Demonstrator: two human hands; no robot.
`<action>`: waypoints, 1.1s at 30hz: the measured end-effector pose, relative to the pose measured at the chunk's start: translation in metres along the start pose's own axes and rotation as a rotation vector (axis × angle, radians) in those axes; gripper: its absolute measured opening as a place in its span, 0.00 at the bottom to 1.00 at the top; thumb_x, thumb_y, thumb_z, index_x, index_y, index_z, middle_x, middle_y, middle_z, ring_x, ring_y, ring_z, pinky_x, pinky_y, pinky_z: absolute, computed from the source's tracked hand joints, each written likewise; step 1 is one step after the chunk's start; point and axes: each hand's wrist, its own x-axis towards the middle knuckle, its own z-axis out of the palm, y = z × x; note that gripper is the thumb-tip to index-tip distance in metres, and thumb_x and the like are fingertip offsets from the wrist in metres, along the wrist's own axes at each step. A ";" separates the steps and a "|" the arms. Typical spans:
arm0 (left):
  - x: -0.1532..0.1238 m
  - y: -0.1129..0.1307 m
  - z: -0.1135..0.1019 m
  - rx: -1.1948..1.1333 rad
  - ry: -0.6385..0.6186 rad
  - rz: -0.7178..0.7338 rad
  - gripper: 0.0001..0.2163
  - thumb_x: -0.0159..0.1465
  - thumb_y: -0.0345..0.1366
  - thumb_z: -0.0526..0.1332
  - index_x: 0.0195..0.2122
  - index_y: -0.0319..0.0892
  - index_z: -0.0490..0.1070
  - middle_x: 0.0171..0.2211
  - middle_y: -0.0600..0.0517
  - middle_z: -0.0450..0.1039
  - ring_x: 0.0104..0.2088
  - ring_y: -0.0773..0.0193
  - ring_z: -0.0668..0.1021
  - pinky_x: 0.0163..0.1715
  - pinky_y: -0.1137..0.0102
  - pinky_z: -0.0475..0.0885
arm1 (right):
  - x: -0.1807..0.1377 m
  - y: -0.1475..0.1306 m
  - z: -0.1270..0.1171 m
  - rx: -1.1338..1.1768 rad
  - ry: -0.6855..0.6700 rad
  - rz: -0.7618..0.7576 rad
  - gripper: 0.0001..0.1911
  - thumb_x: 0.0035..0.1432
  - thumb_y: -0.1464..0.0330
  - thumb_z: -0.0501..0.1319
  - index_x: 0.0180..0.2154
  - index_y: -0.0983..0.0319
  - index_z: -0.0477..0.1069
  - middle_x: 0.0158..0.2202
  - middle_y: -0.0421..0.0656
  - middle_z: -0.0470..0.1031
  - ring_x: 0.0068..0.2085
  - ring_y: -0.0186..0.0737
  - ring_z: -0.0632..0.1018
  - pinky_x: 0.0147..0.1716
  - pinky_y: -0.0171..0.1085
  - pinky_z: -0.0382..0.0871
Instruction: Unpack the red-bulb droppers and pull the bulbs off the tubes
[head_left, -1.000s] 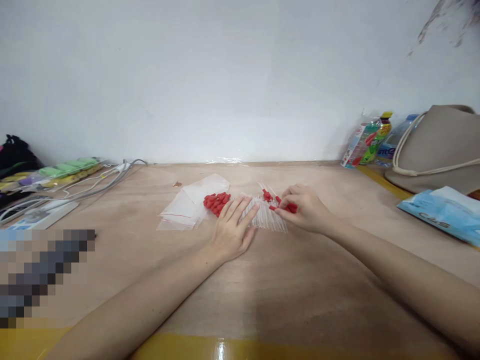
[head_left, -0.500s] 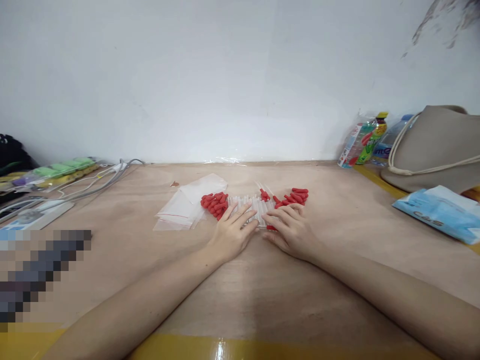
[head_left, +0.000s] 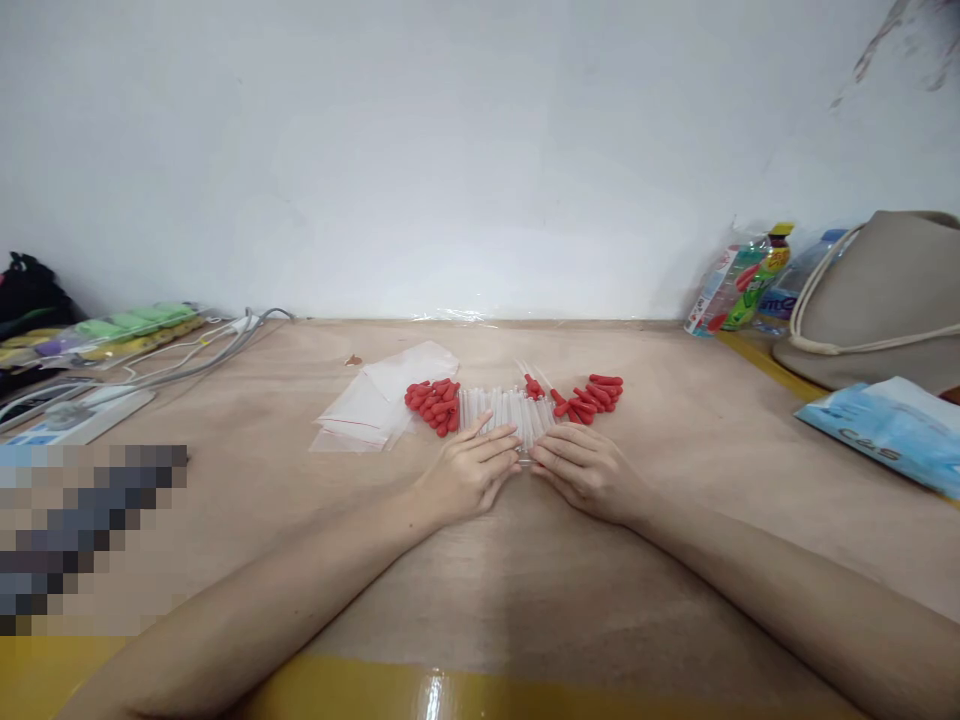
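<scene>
My left hand [head_left: 474, 470] is closed, its index finger raised a little, around a glass dropper tube [head_left: 524, 462] whose end shows past its fingertips. Facing it, my right hand [head_left: 589, 468] is closed on a red rubber bulb, of which only a sliver shows at the fingertips. The tube's end meets the bulb there, though the fingers hide most of the joint. Just beyond both hands lies a row of clear glass tubes [head_left: 499, 408]. A pile of red rubber bulbs [head_left: 435, 404] sits to its left, and another group of bulbs [head_left: 596, 396] to its right. Two droppers with bulbs fitted [head_left: 532, 386] lie behind, thin tips pointing away.
Clear zip bags [head_left: 360, 410] lie left of the bulbs. Cables and a power strip [head_left: 97, 418] are at far left, near a dark blurred object [head_left: 82, 530]. On the right are bottles [head_left: 750, 285], a beige bag [head_left: 877, 290] and a blue tissue pack [head_left: 885, 430].
My right hand's fingers have drawn closer together and nearer my left hand, covering more of the red bulb. The whole view has shifted slightly.
</scene>
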 end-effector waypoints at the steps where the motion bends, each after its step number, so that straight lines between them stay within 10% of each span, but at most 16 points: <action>1: 0.000 0.000 0.000 -0.011 0.001 -0.003 0.08 0.63 0.30 0.53 0.37 0.38 0.71 0.41 0.47 0.76 0.47 0.61 0.75 0.56 0.56 0.63 | -0.001 0.000 0.001 0.000 0.003 -0.006 0.09 0.56 0.72 0.58 0.40 0.64 0.71 0.36 0.45 0.75 0.41 0.39 0.74 0.43 0.41 0.69; 33: -0.013 -0.008 -0.006 -0.202 0.063 -0.095 0.08 0.62 0.27 0.55 0.41 0.39 0.69 0.39 0.48 0.74 0.45 0.62 0.74 0.52 0.59 0.66 | -0.020 0.018 -0.030 -0.135 0.043 -0.137 0.14 0.56 0.75 0.56 0.46 0.67 0.69 0.40 0.47 0.76 0.46 0.43 0.73 0.45 0.44 0.69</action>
